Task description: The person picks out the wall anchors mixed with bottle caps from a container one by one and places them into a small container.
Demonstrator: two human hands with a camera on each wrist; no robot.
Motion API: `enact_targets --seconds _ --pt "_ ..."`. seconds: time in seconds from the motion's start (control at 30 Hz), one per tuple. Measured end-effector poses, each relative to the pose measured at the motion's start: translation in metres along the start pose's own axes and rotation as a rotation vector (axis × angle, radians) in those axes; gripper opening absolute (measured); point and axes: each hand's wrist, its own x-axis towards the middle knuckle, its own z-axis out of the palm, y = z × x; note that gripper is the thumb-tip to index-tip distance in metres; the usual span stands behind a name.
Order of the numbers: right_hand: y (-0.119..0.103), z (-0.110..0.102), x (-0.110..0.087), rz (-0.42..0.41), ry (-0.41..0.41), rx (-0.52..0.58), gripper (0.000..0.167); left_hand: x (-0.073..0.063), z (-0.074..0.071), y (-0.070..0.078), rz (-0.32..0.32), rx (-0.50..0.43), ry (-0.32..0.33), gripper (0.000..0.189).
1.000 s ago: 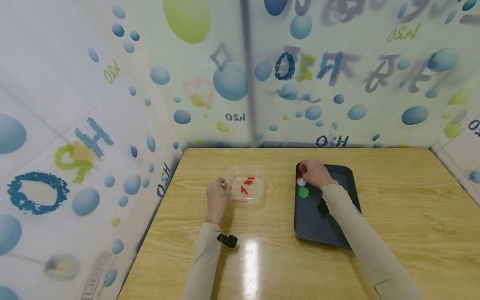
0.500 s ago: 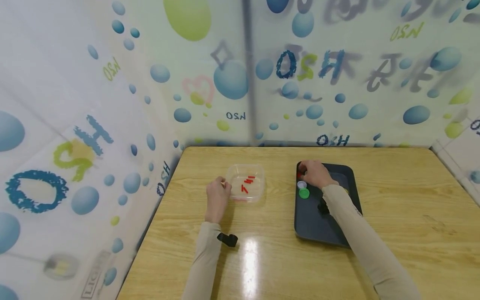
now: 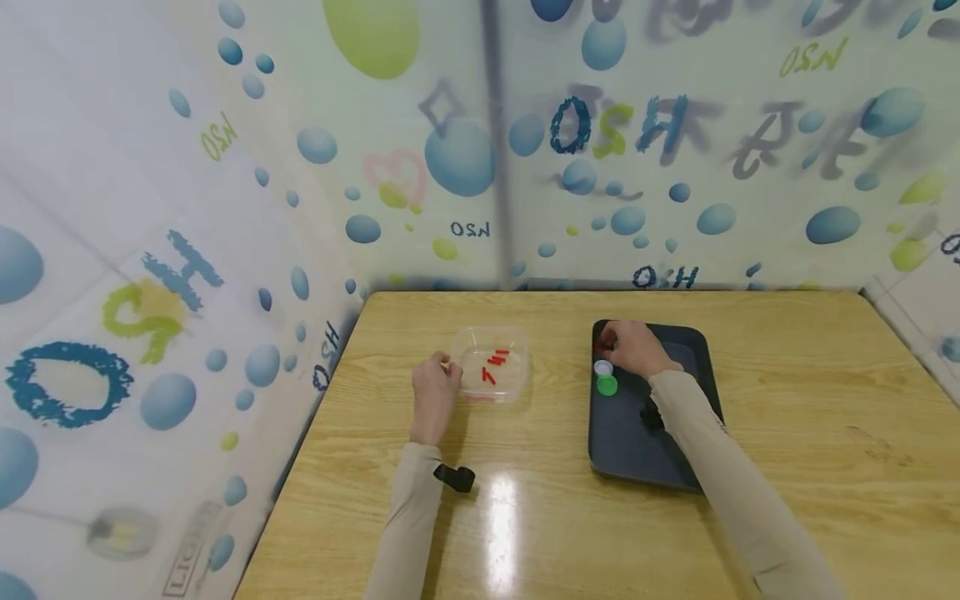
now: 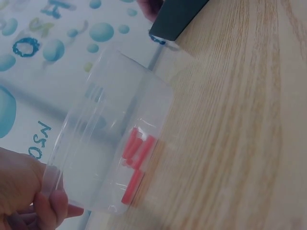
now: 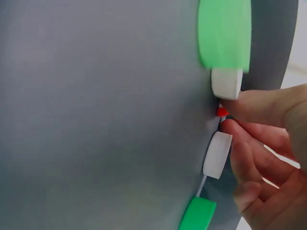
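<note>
My left hand [image 3: 435, 400] pinches the rim of a clear plastic container [image 4: 76, 148] between thumb and fingers. Several short red sticks [image 3: 493, 360] lie on its bottom. Over the far left corner of a dark tray [image 3: 618, 446], my right hand [image 3: 633, 348] has its fingertips low against the tray. In the right wrist view, a small red piece [image 5: 222, 111] shows between thumb and index finger, mostly hidden. White pieces [image 5: 217, 155] and green pieces [image 5: 197, 214] line up along the tray's side. From the head, a white disc [image 3: 603, 367] and a green disc [image 3: 607, 385] appear beside the right hand.
Both the tray and the container stand on a wooden table [image 3: 540, 517], with a gap between them. Patterned walls [image 3: 420, 250] rise behind the table and on its left. Black wrist cameras [image 3: 454, 477] are strapped to the forearms.
The head view has shifted very slightly. My left hand stays on the container's rim, and the right hand keeps to the tray corner with only tiny movement. The red sticks lie as before.
</note>
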Motion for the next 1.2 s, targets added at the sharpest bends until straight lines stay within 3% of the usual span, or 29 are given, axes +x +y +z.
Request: enact_targets --seconds 0.37,0.53,0.7,1.03,1.2 --pt "0.004 -0.002 -0.005 0.042 -0.019 -0.006 0.021 -0.002 0.0 0.0 -0.016 -0.006 -0.026 0.014" --pt "0.004 -0.001 -0.004 0.021 -0.009 -0.027 0.022 -0.003 0.0 0.0 -0.035 -0.01 -0.04 0.016" --pt "0.007 0.0 -0.003 -0.017 -0.032 -0.037 0.022 -0.003 0.003 -0.001 -0.016 -0.006 -0.01 0.015" --pt "0.009 -0.016 -0.006 -0.048 -0.002 0.095 0.017 -0.002 0.001 -0.001 -0.025 -0.005 -0.019 0.014" --pt "0.003 -0.026 -0.007 -0.082 0.039 0.096 0.017 0.0 0.002 -0.002 -0.027 0.002 -0.021 0.015"
